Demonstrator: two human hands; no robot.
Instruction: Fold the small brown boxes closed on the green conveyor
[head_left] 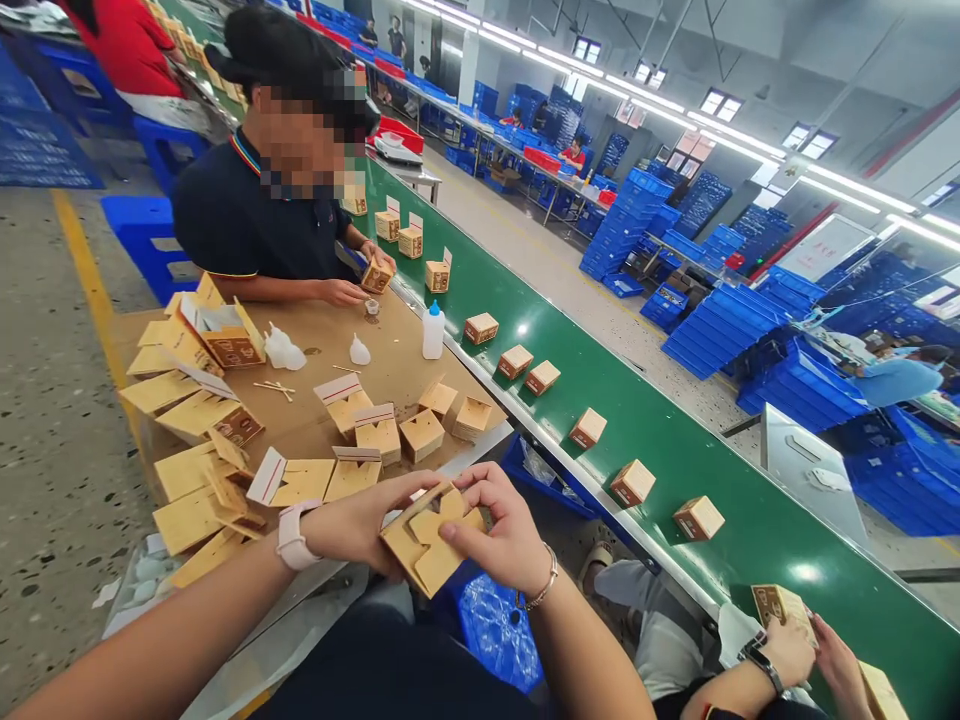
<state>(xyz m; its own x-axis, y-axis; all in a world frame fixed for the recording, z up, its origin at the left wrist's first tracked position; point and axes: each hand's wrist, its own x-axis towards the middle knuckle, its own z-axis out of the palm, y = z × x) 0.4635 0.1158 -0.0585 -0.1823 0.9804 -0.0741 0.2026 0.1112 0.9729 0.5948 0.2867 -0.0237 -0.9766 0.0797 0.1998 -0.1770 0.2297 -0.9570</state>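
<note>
Between my two hands, just past the table's near edge, is a small tan cardboard box [429,545], tilted, with its end flaps toward me. My left hand [367,525] grips it from the left, fingers partly hidden behind it. My right hand [506,525] wraps its right side, thumb pressed on a flap. On the table beyond my hands stand several similar boxes, among them an open-lidded box [377,437] and another box [421,436]. Flatter opened boxes [187,515] lie to the left of my left wrist.
A green conveyor belt [555,440] carries a row of closed boxes [632,483] along the right. Across the table [315,350], a co-worker [262,220] handles a box near a white bottle [433,335]. Another person's hands [791,650] hold a box at lower right.
</note>
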